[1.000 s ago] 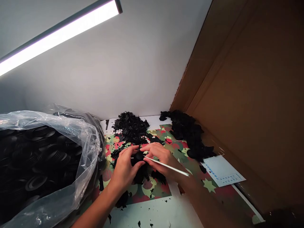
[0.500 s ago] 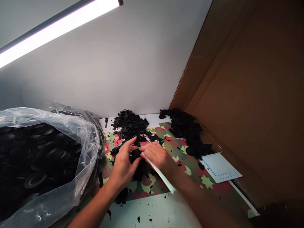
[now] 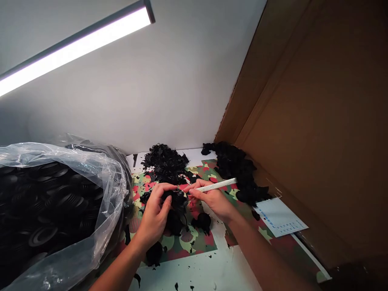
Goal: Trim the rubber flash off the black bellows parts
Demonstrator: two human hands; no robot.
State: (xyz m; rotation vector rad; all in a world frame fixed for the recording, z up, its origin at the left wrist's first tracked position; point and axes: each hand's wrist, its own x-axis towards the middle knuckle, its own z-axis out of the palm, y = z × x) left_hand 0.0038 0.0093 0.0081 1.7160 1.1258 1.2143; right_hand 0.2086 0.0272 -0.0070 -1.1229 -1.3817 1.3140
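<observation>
My left hand [image 3: 155, 213] is curled round a small black rubber-like piece [image 3: 167, 195], which is partly hidden by the fingers and blends with the dark scraps behind it. Pinched in my right hand [image 3: 214, 199] is a slim white stick-like tool [image 3: 220, 184]. Its far end points up to the right, while its tip by the left fingers is too small to make out. Below the hands lie more black pieces, one rounded piece [image 3: 203, 222] to the right and another [image 3: 154, 253] nearer me. All rest on a camouflage-patterned sheet [image 3: 200, 242].
A clear plastic bag [image 3: 110, 194] full of black ribbed round parts [image 3: 65, 202] stands at left. Black shavings [image 3: 165, 161] are heaped by the wall. Dark pieces [image 3: 239, 165] line the cardboard [image 3: 318, 141] at right, near a white card [image 3: 280, 217]. A lamp [image 3: 91, 40] hangs above.
The white tool has swung from pointing down toward me to pointing up to the right. My right hand has moved slightly right, uncovering the rounded black piece beneath. The left hand keeps its grip.
</observation>
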